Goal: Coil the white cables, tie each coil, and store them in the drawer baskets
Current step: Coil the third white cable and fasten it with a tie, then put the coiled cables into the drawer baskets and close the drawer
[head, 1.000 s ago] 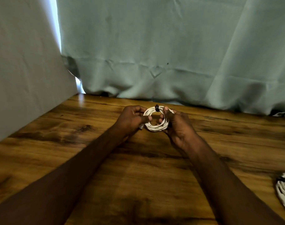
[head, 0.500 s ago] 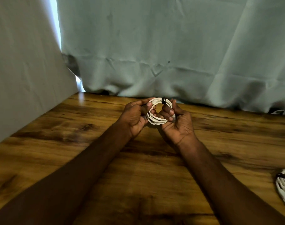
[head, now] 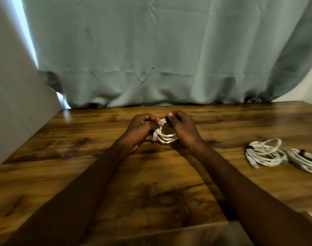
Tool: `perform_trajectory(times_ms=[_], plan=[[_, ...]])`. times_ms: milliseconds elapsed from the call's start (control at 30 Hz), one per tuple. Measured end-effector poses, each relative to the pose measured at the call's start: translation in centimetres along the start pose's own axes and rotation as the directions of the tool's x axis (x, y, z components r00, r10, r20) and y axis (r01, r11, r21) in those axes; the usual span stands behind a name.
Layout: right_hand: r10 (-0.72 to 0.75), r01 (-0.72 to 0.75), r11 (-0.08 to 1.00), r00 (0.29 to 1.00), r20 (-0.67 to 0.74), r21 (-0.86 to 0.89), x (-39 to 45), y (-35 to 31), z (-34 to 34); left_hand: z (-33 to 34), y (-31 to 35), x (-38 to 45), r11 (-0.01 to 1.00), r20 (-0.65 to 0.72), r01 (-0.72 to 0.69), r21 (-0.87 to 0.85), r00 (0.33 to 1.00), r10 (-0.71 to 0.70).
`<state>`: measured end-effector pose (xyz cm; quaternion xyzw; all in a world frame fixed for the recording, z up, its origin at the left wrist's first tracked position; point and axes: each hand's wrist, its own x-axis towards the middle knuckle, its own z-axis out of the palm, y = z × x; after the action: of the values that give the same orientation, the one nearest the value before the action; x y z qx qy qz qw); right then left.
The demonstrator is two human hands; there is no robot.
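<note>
A small white cable coil (head: 165, 137) hangs between my two hands just above the wooden table (head: 80, 157). My left hand (head: 142, 128) pinches the coil's left side near the top. My right hand (head: 181, 126) pinches the black tie (head: 167, 119) at the coil's top. The lower loops show between my wrists; a white plug end sticks out at the lower left. No drawer basket shows clearly.
Two other white cable coils lie on the table to the right, one coil (head: 265, 153) nearer and another coil (head: 304, 159) at the edge, each with a dark tie. A green curtain (head: 151, 59) hangs behind the table. A wooden edge (head: 178, 233) shows at the bottom.
The view has shifted right and back, bringing two coils on the right fully into sight. My hands have turned the coil, and my right fingers now pinch the black tie on top.
</note>
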<state>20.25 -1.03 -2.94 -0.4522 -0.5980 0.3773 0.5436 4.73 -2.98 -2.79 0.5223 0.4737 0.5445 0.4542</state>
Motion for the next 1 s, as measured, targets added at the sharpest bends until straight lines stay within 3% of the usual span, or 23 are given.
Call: perform_trajectory(times_ms=[133,267,400,500,633,700,800,900,1000], plan=[[-0.189,0.136,0.942,0.97,-0.152,-0.308,-2.9,-3.3,-6.2,4.1,1.5,-2.6,0.994,0.065,-0.005,-0.11,0.998,0.012],[-0.315,0.158,0.844,0.92,-0.235,-0.512,-6.3,-6.4,-13.9,9.7,1.7,-4.8,0.986,0.066,0.028,-0.162,0.998,-0.017],[-0.318,-0.032,0.713,0.876,-0.363,-0.7,-8.3,-7.2,-20.9,15.4,0.3,-5.8,0.997,-0.002,0.039,-0.066,0.999,-0.039],[-0.161,-0.129,0.589,0.948,-0.273,-0.797,-8.9,-6.3,-24.5,19.1,-0.9,-5.8,0.98,-0.064,-0.081,0.181,0.994,0.094],[0.106,-0.019,0.26,0.994,0.009,-0.965,-9.9,-4.1,-23.4,20.3,-1.6,-5.9,0.933,-0.161,-0.147,0.329,0.964,0.209],[0.13,0.059,0.149,0.988,0.079,-0.987,-10.8,-3.0,-21.9,20.1,-1.9,-5.8,0.93,-0.226,-0.12,0.348,0.952,0.207],[0.029,0.067,0.018,0.997,0.068,-0.998,-11.4,-0.9,-20.0,19.7,-2.5,-5.4,0.918,-0.269,-0.114,0.381,0.936,0.228],[0.018,0.063,0.038,0.998,0.063,-0.997,-10.9,-0.7,-19.6,19.8,-2.1,-5.8,0.865,-0.329,-0.03,0.501,0.918,0.223],[0.006,0.0,0.161,1.0,0.001,-0.987,-10.8,-1.3,-19.7,20.1,-1.0,-7.1,0.817,-0.367,0.023,0.576,0.9,0.234]])
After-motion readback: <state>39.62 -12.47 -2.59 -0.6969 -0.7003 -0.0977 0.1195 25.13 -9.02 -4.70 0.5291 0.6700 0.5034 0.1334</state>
